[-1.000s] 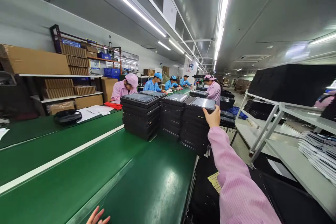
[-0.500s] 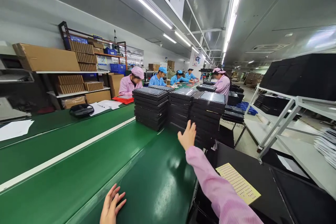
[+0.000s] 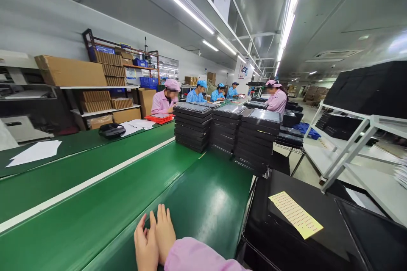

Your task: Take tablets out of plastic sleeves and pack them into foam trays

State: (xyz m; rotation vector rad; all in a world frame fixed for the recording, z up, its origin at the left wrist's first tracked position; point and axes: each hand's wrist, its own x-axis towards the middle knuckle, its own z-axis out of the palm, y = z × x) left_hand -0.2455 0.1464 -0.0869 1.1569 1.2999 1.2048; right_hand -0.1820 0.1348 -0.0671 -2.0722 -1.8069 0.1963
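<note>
My left hand [image 3: 145, 243] is at the bottom of the view, with its fingers apart and nothing in it. Right beside it, my right hand [image 3: 165, 232] has its fingers stretched out and appears to touch the left one. A pink sleeve covers the right arm. Both hands are over the green work surface [image 3: 203, 203]. Farther ahead stand three stacks of flat black panels: a left stack [image 3: 192, 129], a middle stack [image 3: 224, 131] and a right stack [image 3: 258, 142]. Neither hand touches them.
On the black surface to the right lies a yellow sticker sheet [image 3: 295, 215]. A white metal rack [image 3: 346, 135] stands beyond it. Papers [image 3: 34, 153], a black bag-like item [image 3: 112, 131] and red sheets [image 3: 160, 117] lie along the left. Several co-workers sit or stand farther down the line.
My right hand has drawn back from the stacks to beside my left hand. The left hand has shifted slightly up and right in view. The camera has turned slightly left.
</note>
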